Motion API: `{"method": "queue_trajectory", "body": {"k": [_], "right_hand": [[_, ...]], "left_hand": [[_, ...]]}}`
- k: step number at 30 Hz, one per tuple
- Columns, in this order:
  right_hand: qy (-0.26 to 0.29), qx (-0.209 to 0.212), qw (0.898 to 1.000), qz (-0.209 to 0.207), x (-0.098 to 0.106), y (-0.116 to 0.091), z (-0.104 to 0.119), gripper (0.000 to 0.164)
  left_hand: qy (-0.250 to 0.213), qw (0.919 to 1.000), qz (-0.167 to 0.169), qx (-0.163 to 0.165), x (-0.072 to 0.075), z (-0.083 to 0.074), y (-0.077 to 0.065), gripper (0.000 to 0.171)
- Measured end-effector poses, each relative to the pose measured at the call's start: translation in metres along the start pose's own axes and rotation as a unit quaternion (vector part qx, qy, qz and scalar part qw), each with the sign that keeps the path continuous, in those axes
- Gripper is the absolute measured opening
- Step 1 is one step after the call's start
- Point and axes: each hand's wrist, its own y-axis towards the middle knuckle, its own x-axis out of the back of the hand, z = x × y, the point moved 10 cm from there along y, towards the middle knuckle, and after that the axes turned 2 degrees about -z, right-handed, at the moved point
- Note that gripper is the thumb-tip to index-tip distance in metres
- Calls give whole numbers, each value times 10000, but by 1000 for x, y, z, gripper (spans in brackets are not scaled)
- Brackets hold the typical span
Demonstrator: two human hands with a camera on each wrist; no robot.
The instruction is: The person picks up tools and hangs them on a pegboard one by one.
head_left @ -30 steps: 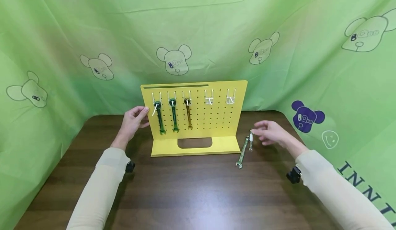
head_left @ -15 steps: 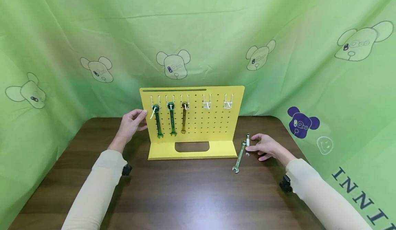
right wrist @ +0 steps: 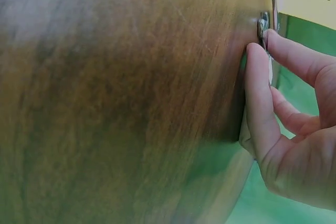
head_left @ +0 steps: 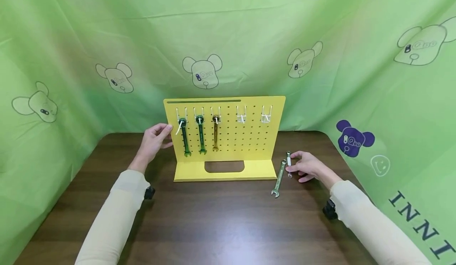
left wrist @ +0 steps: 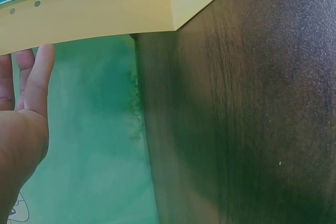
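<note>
While the left hand (head_left: 151, 143) holds the yellow pegboard (head_left: 254, 166) by its nine o'clock edge, thumb to the front, look at the right hand (head_left: 307, 165) low over the surface (head_left: 228, 217), its grip narrow, thumb and index finger pinching the small wrench (head_left: 289, 161)! That one sits right at the fingertips, at nine o'clock from the knuckles, its ends pointing to twelve and six, with the bigger wrench (head_left: 279, 180) just beside it, at eight o'clock from the grip.
</note>
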Motion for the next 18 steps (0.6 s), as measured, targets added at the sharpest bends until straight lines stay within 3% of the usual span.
{"method": "queue_trajectory", "body": {"k": [10, 18], "right_hand": [[-260, 76, 9996, 24, 2, -3, 6, 69], [-768, 46, 9965, -339, 10, -3, 6, 63]], "left_hand": [[16, 10000, 8, 33, 2, 1, -1, 30], [139, 9999, 55, 5, 1, -3, -3, 36]]}}
